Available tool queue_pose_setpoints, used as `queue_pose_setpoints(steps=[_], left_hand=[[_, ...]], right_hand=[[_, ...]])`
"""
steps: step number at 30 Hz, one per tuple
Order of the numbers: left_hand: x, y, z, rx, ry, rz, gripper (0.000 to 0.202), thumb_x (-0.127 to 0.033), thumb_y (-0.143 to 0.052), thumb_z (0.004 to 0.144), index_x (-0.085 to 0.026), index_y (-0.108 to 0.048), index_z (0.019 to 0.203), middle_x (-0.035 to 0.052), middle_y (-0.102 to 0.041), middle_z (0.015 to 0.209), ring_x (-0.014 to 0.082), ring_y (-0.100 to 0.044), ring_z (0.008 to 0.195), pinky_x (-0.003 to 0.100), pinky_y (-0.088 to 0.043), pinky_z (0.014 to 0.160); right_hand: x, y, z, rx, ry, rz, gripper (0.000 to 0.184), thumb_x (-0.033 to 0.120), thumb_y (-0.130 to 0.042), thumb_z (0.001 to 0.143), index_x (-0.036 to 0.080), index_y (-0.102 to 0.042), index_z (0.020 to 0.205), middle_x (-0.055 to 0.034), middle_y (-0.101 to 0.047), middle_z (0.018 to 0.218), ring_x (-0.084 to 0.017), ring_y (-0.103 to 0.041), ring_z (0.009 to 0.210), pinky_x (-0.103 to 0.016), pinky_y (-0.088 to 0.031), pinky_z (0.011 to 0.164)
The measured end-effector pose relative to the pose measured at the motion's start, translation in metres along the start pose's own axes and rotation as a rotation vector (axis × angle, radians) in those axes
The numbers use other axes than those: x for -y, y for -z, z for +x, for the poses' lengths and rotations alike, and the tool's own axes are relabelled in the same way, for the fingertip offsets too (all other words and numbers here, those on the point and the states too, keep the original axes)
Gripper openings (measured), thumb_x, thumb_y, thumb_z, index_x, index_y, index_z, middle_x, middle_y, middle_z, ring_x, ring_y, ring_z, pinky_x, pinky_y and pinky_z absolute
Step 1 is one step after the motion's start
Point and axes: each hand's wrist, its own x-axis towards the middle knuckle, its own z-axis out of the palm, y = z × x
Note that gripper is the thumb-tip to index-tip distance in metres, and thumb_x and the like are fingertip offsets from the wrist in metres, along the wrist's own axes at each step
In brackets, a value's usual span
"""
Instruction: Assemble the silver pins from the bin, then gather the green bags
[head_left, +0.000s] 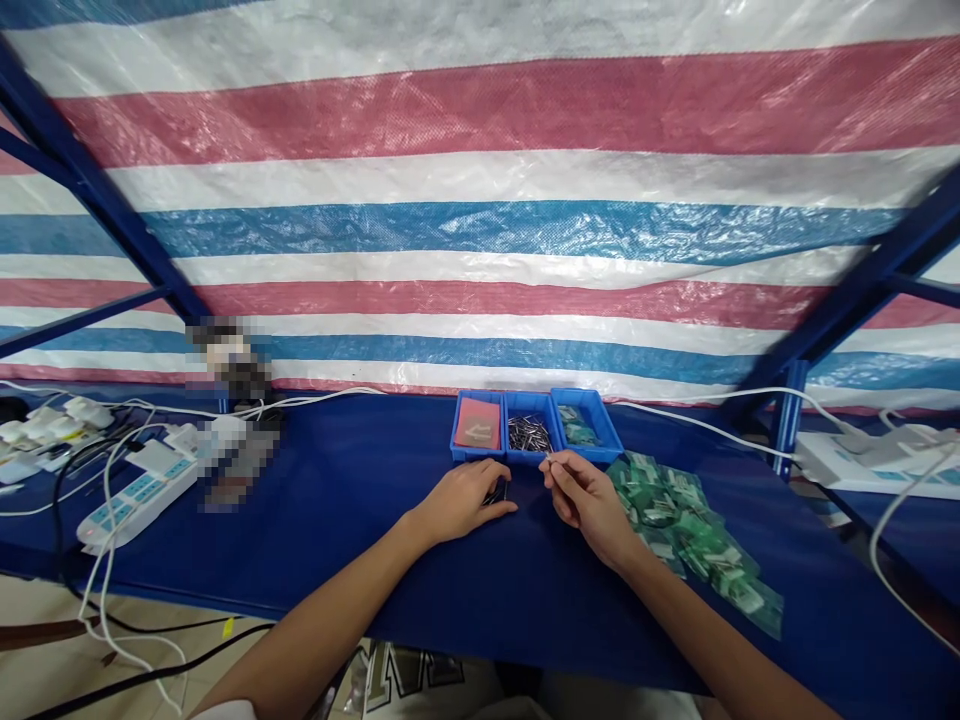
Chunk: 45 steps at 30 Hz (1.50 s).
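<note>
My left hand (465, 497) rests on the blue table cloth with its fingers curled over a small dark object (498, 491). My right hand (585, 495) is just beside it, its thumb and forefinger pinched on a thin metal pin (549, 457) near the front of the middle bin. Three small blue bins stand in a row right behind my hands: the left bin (477, 424) holds a red card, the middle bin (529, 433) holds several metal pins, the right bin (585, 422) holds green packets.
A heap of green packets (694, 535) lies right of my right hand. White power strips (139, 490) and cables cover the left end; more white cables and a strip (862, 455) lie at the right. A striped tarp hangs behind, between blue frame posts.
</note>
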Motion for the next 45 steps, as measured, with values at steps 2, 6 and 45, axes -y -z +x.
queue_pose_setpoints(steps=[2, 6, 45], left_hand=[[0.0, 0.0, 0.0, 0.0, 0.011, -0.015, 0.036, -0.052, -0.064, 0.103, -0.021, -0.056, 0.121, 0.0021, -0.065, 0.099, 0.0186, -0.064, 0.085, 0.028, -0.047, 0.074], [-0.001, 0.002, -0.001, -0.002, 0.025, -0.029, 0.036, -0.051, -0.066, 0.102, -0.021, -0.054, 0.119, 0.001, -0.064, 0.097, 0.0179, -0.063, 0.082, 0.028, -0.046, 0.072], [0.001, 0.001, -0.001, 0.018, -0.09, 0.094, 0.039, -0.052, -0.051, 0.109, -0.026, -0.067, 0.134, 0.0056, -0.062, 0.106, 0.0197, -0.064, 0.095, 0.028, -0.051, 0.085]], right_hand=[[0.0, 0.0, 0.0, -0.013, 0.011, -0.038, 0.039, 0.06, -0.067, 0.097, 0.022, -0.065, 0.105, 0.0008, -0.059, 0.085, -0.006, -0.041, 0.043, -0.02, -0.026, 0.035], [-0.002, -0.002, -0.003, -0.082, 0.114, -0.275, 0.036, 0.059, -0.065, 0.098, 0.024, -0.064, 0.104, -0.0011, -0.062, 0.085, -0.011, -0.049, 0.049, -0.025, -0.039, 0.041], [0.001, -0.006, -0.002, -0.117, -0.065, -0.048, 0.049, 0.063, -0.07, 0.094, 0.021, -0.053, 0.075, 0.0086, -0.043, 0.052, -0.005, -0.034, 0.036, -0.016, -0.027, 0.031]])
